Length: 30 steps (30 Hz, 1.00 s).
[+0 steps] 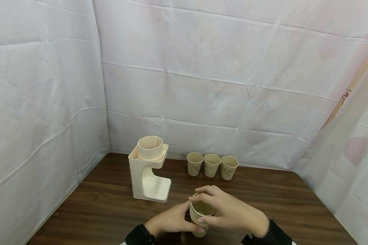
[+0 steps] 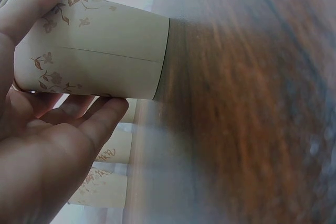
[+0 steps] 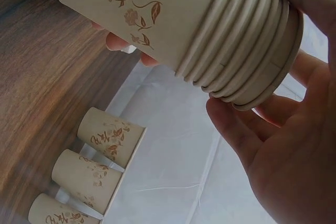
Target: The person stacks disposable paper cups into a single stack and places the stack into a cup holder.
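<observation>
A stack of nested paper cups, beige with brown flower prints, stands upright near the front of the table. My left hand grips the stack low on its side, thumb on one face and fingers curled round the other. From above, my right hand holds the rim of the top cup, with thumb and fingers on opposite sides. In the right wrist view, several rims sit closely one over another, and the topmost cup sticks out a little beyond the rest.
Three like paper cups stand upright in a row at the back of the wooden table. Left of them is a cream C-shaped stand with a round open holder on top. White cloth hangs behind the table and along its sides.
</observation>
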Motion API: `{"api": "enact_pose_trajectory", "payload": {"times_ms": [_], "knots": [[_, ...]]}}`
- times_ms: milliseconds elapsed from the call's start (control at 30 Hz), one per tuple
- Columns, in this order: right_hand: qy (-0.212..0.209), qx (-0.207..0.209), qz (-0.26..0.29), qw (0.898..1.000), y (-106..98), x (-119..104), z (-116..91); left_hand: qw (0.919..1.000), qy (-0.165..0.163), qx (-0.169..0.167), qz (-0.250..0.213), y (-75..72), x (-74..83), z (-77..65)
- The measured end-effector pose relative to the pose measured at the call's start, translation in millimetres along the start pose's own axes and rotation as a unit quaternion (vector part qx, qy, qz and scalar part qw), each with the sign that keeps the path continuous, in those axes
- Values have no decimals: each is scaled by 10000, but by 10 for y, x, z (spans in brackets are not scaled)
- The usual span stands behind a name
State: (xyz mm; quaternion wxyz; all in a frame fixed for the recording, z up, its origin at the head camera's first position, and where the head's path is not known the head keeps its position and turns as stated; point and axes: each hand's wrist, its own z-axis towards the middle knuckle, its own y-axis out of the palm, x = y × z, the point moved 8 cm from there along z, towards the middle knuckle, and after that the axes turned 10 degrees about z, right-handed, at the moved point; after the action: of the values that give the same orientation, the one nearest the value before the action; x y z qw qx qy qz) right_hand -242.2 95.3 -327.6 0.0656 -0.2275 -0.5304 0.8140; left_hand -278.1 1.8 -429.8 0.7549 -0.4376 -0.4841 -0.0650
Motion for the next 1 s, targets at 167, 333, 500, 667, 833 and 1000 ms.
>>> {"api": "enact_pose_trajectory", "payload": {"times_ms": [167, 333, 500, 667, 833, 1000], "knots": [[-9, -30, 49, 10000, 4, 6, -4, 10000, -10, -57, -74, 2, 0, -1], [43, -62, 118, 9999, 20, 19, -13, 9999, 66, -70, -80, 6, 8, -1], [140, -80, 168, 9997, 41, 35, -22, 9999, 95, -21, -93, 10, 1, -5], [185, -80, 187, 9996, 46, 45, -26, 9999, 95, -30, -140, 12, 3, -7], [199, -63, 185, 9996, 31, 59, -36, 9997, 110, -75, -195, 11, 4, -6], [184, 24, 134, 9997, -10, 68, -41, 9993, 172, -107, -307, 12, 18, 3]]}}
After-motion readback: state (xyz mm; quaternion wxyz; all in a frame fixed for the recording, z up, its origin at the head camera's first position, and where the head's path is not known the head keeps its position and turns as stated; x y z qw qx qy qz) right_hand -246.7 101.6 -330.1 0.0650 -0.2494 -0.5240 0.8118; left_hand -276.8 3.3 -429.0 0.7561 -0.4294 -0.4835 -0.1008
